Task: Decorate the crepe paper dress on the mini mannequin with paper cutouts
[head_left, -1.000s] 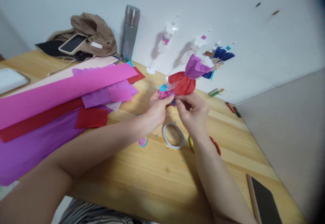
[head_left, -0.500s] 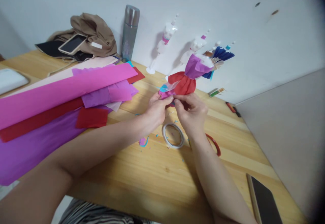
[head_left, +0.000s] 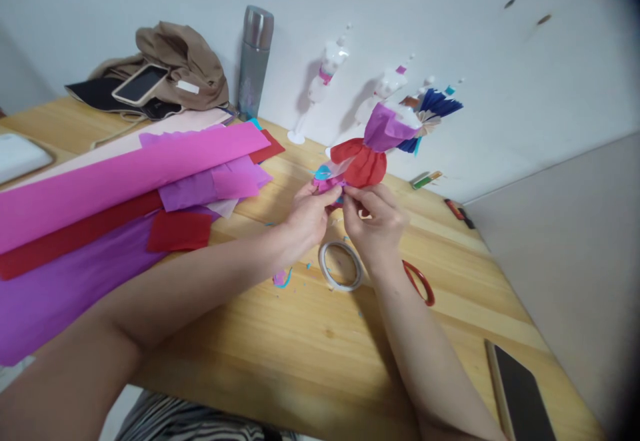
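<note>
Left hand (head_left: 313,213) and right hand (head_left: 375,217) are close together above the bench (head_left: 300,341), both pinched on the lower edge of a paper dress (head_left: 361,155) that leans up and away to the right. Most of it looks made: the red skirt (head_left: 370,169) is gathered, the purple bodice (head_left: 384,127) shaped. Its pink ruffle (head_left: 327,184) seems the unfinished part; whether it is fastened cannot be told. Below lie a tape roll (head_left: 324,271) and paper scraps (head_left: 281,278).

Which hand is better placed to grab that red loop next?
Probably the right hand: the red loop lies beside its forearm, while the left hand is farther across. Both hands are at the pink paper.
</note>
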{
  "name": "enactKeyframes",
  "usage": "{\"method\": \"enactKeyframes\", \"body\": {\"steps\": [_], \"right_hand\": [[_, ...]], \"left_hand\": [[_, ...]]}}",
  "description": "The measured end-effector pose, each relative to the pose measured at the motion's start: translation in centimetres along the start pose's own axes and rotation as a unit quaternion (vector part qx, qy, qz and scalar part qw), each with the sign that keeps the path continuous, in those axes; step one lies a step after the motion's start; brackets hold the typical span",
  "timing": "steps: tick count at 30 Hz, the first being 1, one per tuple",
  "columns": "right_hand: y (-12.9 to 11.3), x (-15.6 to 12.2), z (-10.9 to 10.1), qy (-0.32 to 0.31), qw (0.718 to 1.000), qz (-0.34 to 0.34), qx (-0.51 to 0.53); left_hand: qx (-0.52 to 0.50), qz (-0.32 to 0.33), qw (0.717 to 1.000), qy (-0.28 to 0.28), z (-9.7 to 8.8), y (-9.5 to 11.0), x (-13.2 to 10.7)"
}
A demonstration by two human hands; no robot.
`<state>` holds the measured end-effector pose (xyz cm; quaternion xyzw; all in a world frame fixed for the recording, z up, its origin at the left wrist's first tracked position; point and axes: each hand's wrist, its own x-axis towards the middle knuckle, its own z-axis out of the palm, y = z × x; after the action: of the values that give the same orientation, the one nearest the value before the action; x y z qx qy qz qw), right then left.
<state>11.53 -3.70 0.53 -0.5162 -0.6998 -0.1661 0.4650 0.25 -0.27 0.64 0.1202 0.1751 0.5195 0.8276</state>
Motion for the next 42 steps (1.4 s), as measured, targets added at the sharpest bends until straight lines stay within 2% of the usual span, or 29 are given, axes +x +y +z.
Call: {"method": "enactKeyframes", "body": {"steps": [3, 5, 9, 13, 15, 20, 26, 34, 42], "right_hand": [[0.00, 0.03, 0.07, 0.009, 1.000, -0.013, -0.015], [-0.18, 0.09, -0.09, -0.004, 1.000, 0.007, 0.007], [-0.49, 0.08, -0.42, -0.014, 0.991, 0.099, 0.089], [-0.37, -0.05, -0.17, 0.012, 0.958, 0.197, 0.209], [-0.32, -0.06, 0.00, 0.013, 0.944, 0.221, 0.245], [-0.49, 0.04, 0.03, 0.013, 0.948, 0.214, 0.235], [-0.55, 0.21, -0.21, 0.002, 0.938, 0.232, 0.257], [-0.16, -0.16, -0.12, -0.008, 0.948, 0.216, 0.233], [-0.35, 0.45, -0.38, 0.028, 0.933, 0.257, 0.251]], "left_hand": [[0.006, 0.012, 1.000, -0.001, -0.12, -0.12, 0.10], [0.012, 0.019, 1.000, 0.001, -0.21, -0.17, 0.22], [0.034, 0.016, 0.999, -0.003, -0.39, -0.13, 0.38], [0.048, 0.013, 0.999, 0.000, -0.60, -0.02, 0.36], [0.053, 0.010, 0.999, 0.001, -0.68, 0.04, 0.32], [0.050, 0.010, 0.999, -0.006, -0.54, 0.11, 0.22], [0.050, 0.009, 0.999, -0.002, -0.16, 0.23, -0.08], [0.040, 0.014, 0.999, -0.002, -0.24, 0.37, 0.27], [0.035, -0.008, 0.999, 0.017, -0.65, 0.21, 0.68]]}}
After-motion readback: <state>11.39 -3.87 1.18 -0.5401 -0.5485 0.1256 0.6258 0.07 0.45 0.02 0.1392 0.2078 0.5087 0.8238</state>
